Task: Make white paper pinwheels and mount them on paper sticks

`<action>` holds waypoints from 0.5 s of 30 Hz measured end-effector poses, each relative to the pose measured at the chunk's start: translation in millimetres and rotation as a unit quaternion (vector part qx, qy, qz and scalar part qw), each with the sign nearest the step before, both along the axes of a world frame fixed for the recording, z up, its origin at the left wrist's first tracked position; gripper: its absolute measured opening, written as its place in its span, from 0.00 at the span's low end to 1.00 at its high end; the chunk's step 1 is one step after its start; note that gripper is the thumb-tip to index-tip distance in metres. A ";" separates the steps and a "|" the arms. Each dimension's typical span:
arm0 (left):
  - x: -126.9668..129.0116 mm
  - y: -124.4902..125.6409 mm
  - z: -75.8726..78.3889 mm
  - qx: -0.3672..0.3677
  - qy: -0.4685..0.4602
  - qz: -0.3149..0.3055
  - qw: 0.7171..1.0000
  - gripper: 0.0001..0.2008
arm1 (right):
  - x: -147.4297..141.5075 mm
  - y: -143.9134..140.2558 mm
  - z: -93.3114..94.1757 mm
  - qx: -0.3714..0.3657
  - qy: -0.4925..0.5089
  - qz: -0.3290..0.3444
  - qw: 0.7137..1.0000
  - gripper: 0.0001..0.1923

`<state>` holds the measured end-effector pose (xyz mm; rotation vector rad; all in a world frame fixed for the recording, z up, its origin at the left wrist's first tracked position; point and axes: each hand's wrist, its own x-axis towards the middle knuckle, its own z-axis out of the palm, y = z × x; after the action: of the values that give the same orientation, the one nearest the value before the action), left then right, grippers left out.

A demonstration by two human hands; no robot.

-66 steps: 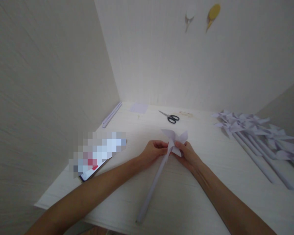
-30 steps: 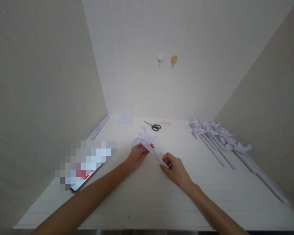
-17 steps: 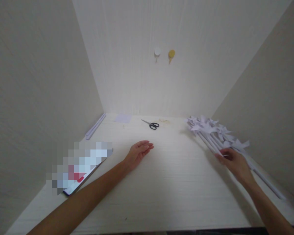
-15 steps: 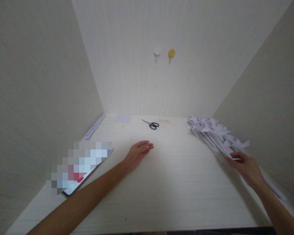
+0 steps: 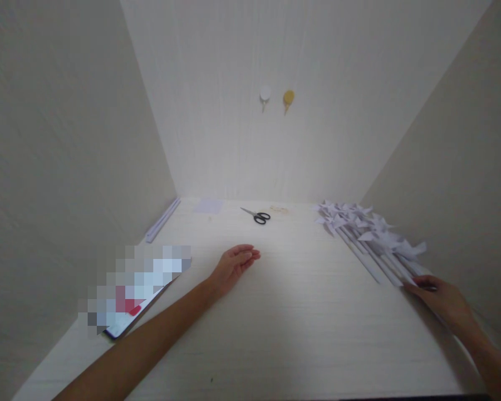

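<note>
My left hand (image 5: 230, 268) rests on the white table with its fingers loosely stretched out and nothing in them. Over on the right lies a bundle of white paper pinwheels (image 5: 365, 223), side by side, with rolled paper sticks pointing towards me. The fingers of my right hand (image 5: 440, 298) are closed on the stick of a pinwheel (image 5: 401, 270) at the bundle's right side. The palm and forearm partly hide that stick's lower end.
Scissors (image 5: 256, 216) with black handles lie near the back wall, between a pale paper square (image 5: 209, 206) and some small tan bits (image 5: 279, 209). Rolled paper sticks (image 5: 162, 221) lie along the left wall. A partly blurred phone or tablet (image 5: 121, 323) is nearer me. Two hooks (image 5: 289, 97) are on the wall.
My right hand has moved right and towards me along the bundle, and the pinwheels there lie a little more spread out. My left hand has stayed in place.
</note>
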<state>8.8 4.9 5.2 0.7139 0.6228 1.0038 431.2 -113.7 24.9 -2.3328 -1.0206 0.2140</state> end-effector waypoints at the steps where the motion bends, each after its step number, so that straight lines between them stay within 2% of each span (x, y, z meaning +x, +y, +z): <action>1: 0.0 -0.4 0.1 0.002 0.003 0.000 1.000 0.09 | 0.8 1.0 -0.8 -0.003 -0.004 0.002 1.000 0.13; 9: 0.1 -2.1 2.4 0.000 0.012 0.004 1.000 0.08 | 1.9 4.5 0.3 -0.014 -0.036 0.004 0.999 0.14; 15: 0.4 -2.5 3.1 0.007 0.015 -0.001 1.000 0.08 | 6.5 4.6 1.8 -0.013 -0.018 0.000 1.000 0.11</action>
<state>9.2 2.4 8.3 0.7426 0.6418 0.9982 437.7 -109.1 26.7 -2.3672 -1.0400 0.1870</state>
